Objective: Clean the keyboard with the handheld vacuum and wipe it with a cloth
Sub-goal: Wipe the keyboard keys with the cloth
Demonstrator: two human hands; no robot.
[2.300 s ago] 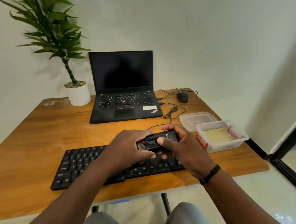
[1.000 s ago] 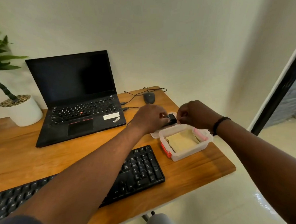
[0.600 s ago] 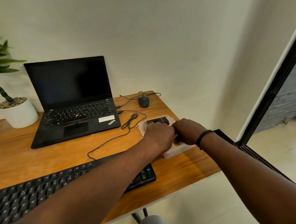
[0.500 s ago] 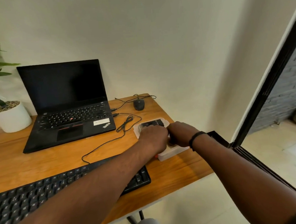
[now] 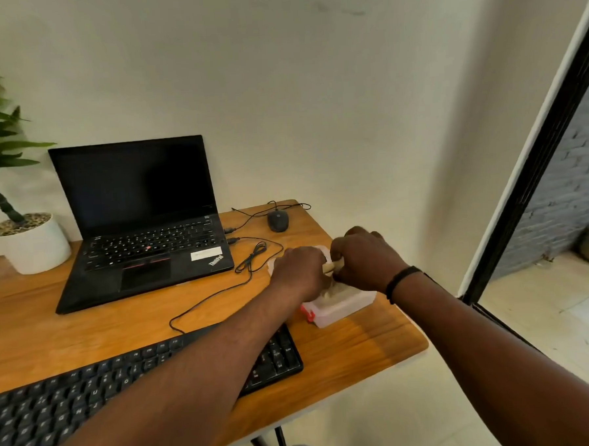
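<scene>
The black keyboard [image 5: 90,397] lies along the near edge of the wooden desk [image 5: 361,349], partly under my left forearm. Both hands are over a clear plastic box with a red clasp [image 5: 338,309] near the desk's right edge. My left hand [image 5: 299,270] and my right hand [image 5: 363,260] pinch a pale yellow cloth [image 5: 330,268] between them, lifted a little above the box; more of the cloth shows inside the box. The handheld vacuum is hidden behind my hands.
An open black laptop [image 5: 139,214] stands at the back, with a white plant pot [image 5: 31,243] to its left. A black mouse [image 5: 278,220] and loose cables [image 5: 250,259] lie behind the box. The desk ends just right of the box.
The vacuum went from my hands onto the lid behind the box. Both hands then dropped into the box and have now raised a corner of the cloth.
</scene>
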